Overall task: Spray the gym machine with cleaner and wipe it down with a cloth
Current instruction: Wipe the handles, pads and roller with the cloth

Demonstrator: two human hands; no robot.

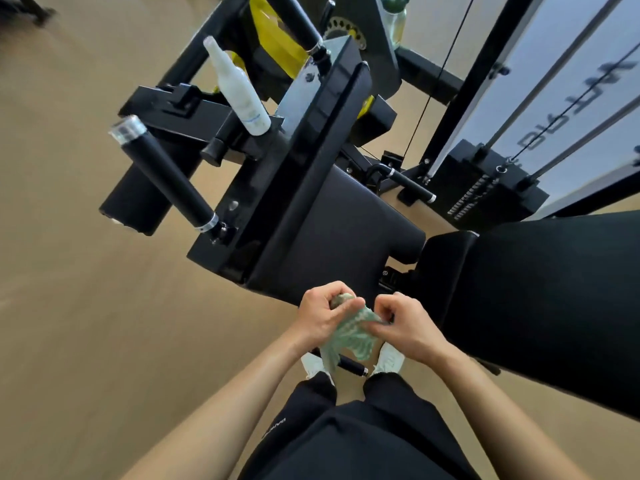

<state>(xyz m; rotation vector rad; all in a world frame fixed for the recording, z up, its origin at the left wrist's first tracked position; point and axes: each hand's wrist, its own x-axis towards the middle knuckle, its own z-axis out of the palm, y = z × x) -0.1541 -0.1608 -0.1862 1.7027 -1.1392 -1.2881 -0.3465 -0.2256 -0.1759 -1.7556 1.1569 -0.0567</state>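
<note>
A green and white patterned cloth (349,332) hangs crumpled between my two hands, low in the middle of the head view. My left hand (323,315) grips its upper bunched end with curled fingers. My right hand (403,322) pinches its right edge. Both hands hover just in front of the near edge of the black padded seat (332,223) of the gym machine. A white spray bottle (240,90) stands on the machine's black frame, far up and left of my hands.
A black foam handle (173,178) juts out left of the seat. A large black back pad (540,299) fills the right side. The weight stack (481,192) and guide rods stand at upper right. Tan floor (86,306) spreads to the left.
</note>
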